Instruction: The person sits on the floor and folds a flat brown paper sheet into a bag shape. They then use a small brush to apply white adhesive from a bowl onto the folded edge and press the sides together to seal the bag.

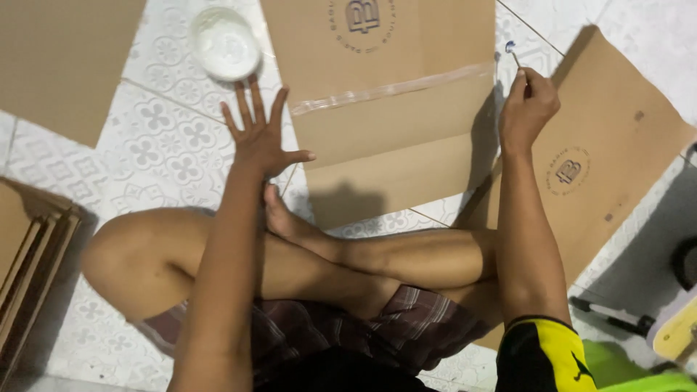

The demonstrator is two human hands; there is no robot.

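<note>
A: Where are the hands?

B: The left hand (260, 134) is spread flat, fingers released and holding nothing, hovering over the tiled floor (156, 149) just near of a small white bowl (225, 43). The right hand (528, 107) is pinched around a thin brush (512, 52), whose tip points far and up, off the right edge of the middle cardboard sheet (392, 109).

A: And that sheet?

B: It lies flat on the floor in front of the crossed legs, with a strip of clear tape (392, 91) running across it. Another cardboard sheet (602, 160) lies to the right, under the right forearm.

A: How would the cardboard handle?

B: I judge it light and fairly stiff, but it would bend along its creases, so an edge near a corner is the place to take it. The brush looks very light; a fingertip pinch suits it. The bowl looks shallow and could tip or slide on the tiles.
</note>
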